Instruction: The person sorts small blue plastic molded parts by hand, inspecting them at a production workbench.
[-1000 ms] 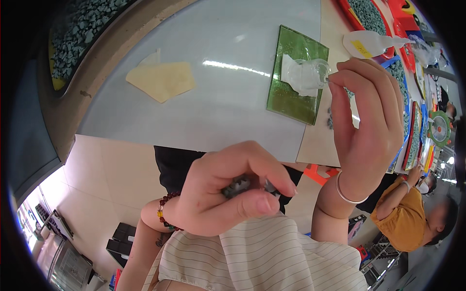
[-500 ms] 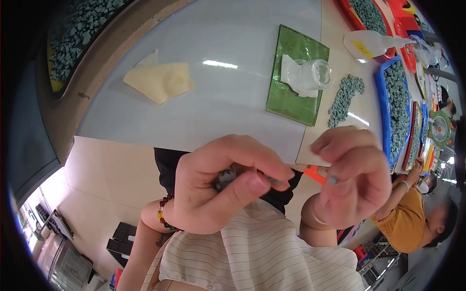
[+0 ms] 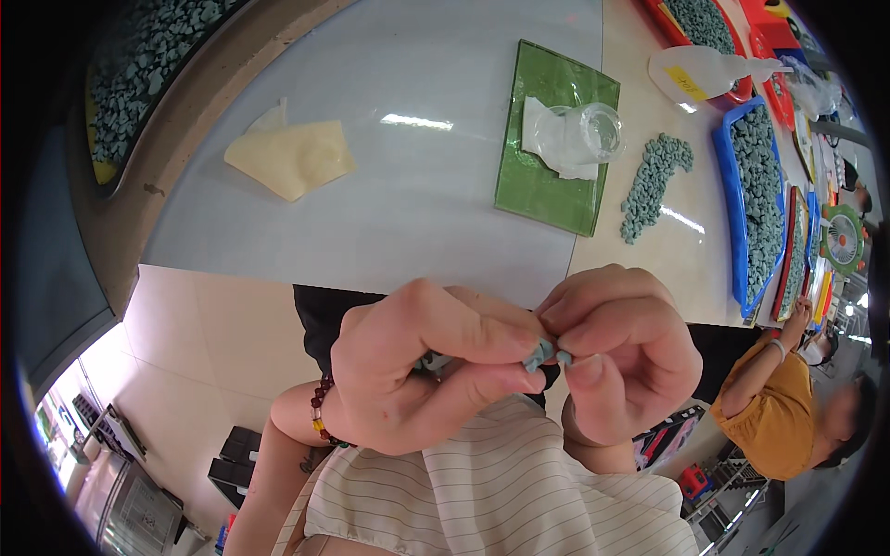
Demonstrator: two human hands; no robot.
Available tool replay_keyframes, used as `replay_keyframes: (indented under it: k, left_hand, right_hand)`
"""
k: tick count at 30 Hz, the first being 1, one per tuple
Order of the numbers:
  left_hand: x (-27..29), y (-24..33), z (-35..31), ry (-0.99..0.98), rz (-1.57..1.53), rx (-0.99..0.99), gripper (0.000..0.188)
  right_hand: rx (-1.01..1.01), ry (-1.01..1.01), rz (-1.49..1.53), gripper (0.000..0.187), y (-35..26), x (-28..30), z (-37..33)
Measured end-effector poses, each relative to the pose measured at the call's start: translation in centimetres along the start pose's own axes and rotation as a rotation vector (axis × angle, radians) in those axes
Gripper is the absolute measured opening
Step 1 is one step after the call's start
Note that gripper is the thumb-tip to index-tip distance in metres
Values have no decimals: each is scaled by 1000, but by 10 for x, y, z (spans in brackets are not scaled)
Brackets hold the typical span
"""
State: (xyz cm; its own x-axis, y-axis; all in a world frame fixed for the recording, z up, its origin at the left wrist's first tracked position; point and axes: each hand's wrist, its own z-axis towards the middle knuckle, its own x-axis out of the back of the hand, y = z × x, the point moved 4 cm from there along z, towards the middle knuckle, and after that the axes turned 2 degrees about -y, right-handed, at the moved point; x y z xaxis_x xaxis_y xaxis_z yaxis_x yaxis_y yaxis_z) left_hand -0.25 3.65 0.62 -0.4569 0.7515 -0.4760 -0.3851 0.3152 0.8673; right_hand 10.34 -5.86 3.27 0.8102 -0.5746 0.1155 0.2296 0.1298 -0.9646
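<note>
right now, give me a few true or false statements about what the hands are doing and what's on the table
1. Both hands meet over a small grey-green stone, pinched between fingertips. True.
2. The left hand rests flat on the green glass sheet. False: it is raised near the body, well short of the sheet.
3. A clear cup lies on white paper on the green glass sheet. True.
4. The loose pile of stones sits inside the blue tray. False: it lies on the table beside the tray.
5. The right hand holds the white squeeze bottle. False: the bottle lies on the table, far from the hand.
</note>
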Motion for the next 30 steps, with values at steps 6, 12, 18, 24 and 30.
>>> replay_keyframes:
  k: [6,12,18,24,30]
  left_hand:
    - [0,0,-2,1,85,2,20]
    - [1,0,-2,-6,68,-35,19]
    - [3,-3,-1,-80,-10,0,19]
    - [-2,-10,3,-211,-254,243,14]
    - [1,-9,2,-245,-191,298,15]
  right_hand:
    - [73,-2,-172,25,-6,-2,1]
    - [300,-52,-398,27,-17,-4,3]
    - [343,-49,-395,16,-13,-1,1]
    - [309,-53,-324,25,-8,-1,9]
    - [319,-42,-512,39,-20,22,11]
